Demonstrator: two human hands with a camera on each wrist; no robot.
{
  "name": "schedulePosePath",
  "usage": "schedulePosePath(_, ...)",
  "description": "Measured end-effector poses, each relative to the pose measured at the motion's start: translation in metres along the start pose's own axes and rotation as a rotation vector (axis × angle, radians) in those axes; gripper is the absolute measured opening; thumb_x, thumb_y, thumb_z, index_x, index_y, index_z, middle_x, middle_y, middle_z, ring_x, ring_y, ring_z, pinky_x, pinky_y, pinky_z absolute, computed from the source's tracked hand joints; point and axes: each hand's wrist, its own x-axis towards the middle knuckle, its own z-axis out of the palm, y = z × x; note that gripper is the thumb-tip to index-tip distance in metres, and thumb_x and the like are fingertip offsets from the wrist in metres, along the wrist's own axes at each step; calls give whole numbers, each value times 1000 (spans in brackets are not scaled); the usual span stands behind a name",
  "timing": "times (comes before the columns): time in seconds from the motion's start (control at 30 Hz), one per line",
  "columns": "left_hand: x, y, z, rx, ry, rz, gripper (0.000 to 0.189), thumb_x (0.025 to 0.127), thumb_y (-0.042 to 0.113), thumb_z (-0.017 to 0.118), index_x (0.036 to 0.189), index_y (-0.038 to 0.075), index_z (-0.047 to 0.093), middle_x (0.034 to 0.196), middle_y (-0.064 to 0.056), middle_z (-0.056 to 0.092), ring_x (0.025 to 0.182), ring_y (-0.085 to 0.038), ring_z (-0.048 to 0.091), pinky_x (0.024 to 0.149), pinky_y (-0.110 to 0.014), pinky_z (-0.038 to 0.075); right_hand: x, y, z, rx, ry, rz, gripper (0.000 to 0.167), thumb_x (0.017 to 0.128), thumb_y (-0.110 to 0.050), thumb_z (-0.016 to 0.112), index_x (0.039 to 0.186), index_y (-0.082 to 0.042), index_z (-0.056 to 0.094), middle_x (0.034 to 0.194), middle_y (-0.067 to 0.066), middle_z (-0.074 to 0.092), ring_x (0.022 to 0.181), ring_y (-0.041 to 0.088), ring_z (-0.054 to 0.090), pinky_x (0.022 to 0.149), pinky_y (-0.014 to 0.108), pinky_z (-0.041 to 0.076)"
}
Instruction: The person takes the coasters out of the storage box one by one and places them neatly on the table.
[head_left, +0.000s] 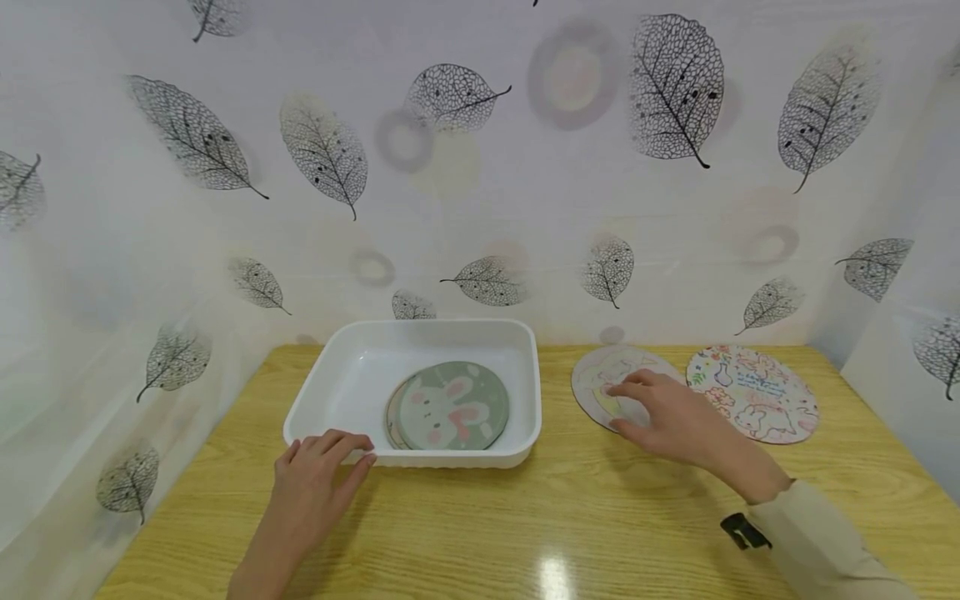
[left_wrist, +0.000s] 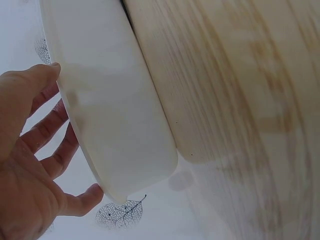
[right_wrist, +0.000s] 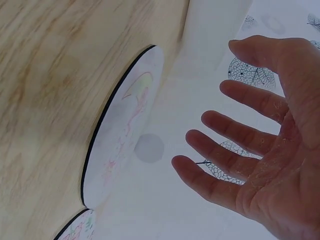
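My left hand (head_left: 311,479) is at the near left corner of a white plastic tray (head_left: 337,375), thumb and fingers gripping its rim. Inside the tray lie round printed mats, overlapping: a green one with a white bunny (head_left: 491,400) on top and a beige-edged one (head_left: 390,417) mostly hidden beneath. To the right, my right hand (head_left: 667,417) hovers over a pale round mat (head_left: 588,371) with a faint drawing. In the right wrist view its fingers are spread and relaxed, apart from the thin, dark-edged mat (right_wrist: 120,130), and nothing is held.
Another round mat (head_left: 772,383) with colourful bunnies and flowers lies right of the pale one, their edges close together. Everything stands on a wood-grain table (head_left: 465,533). A pale leaf-patterned sheet (head_left: 480,208) rises behind the table and at both sides.
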Motion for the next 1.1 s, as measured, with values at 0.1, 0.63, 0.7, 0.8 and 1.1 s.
schedulePosePath(0.1, 0, 0, 0, -2, 0, -2, 16, 85, 19, 83, 98, 22, 74, 101, 6, 75, 94, -30, 70, 88, -77, 45, 2, -3, -1, -2, 5, -1, 39, 92, -34, 74, 125, -13, 73, 126, 16, 68, 109, 37, 68, 80, 51, 59)
schedulePosePath(0.63, -1, 0, 0, -7, -4, 1, 16, 86, 19, 82, 99, 22, 74, 101, 6, 74, 94, -30, 69, 88, -77, 45, 13, -15, 2, -7, 63, -49, 36, 92, -33, 74, 122, -13, 74, 122, 12, 70, 109, 33, 69, 85, 52, 58)
schedulePosePath(0.7, -1, 0, 0, -7, -7, -1, 16, 86, 19, 82, 99, 22, 74, 102, 7, 74, 95, -30, 69, 88, -77, 45, 14, -17, 2, -5, 66, -51, 37, 92, -33, 74, 122, -12, 74, 122, 12, 70, 109, 33, 69, 85, 52, 59)
schedulePosePath(0.8, -1, 0, 0, -8, -6, 0, 16, 86, 19, 82, 99, 22, 74, 101, 7, 74, 95, -30, 69, 88, -77, 45, 17, -19, 3, -1, 71, -55, 37, 92, -34, 74, 122, -12, 73, 123, 13, 70, 109, 33, 69, 85, 51, 59)
schedulePosePath(1.1, 1, -1, 1, -5, 12, 21, 16, 85, 19, 83, 99, 21, 74, 100, 6, 74, 93, -30, 69, 87, -77, 46, 26, -25, 3, 13, 50, -63, 36, 93, -36, 73, 122, -15, 73, 124, 11, 69, 110, 32, 68, 84, 51, 59)
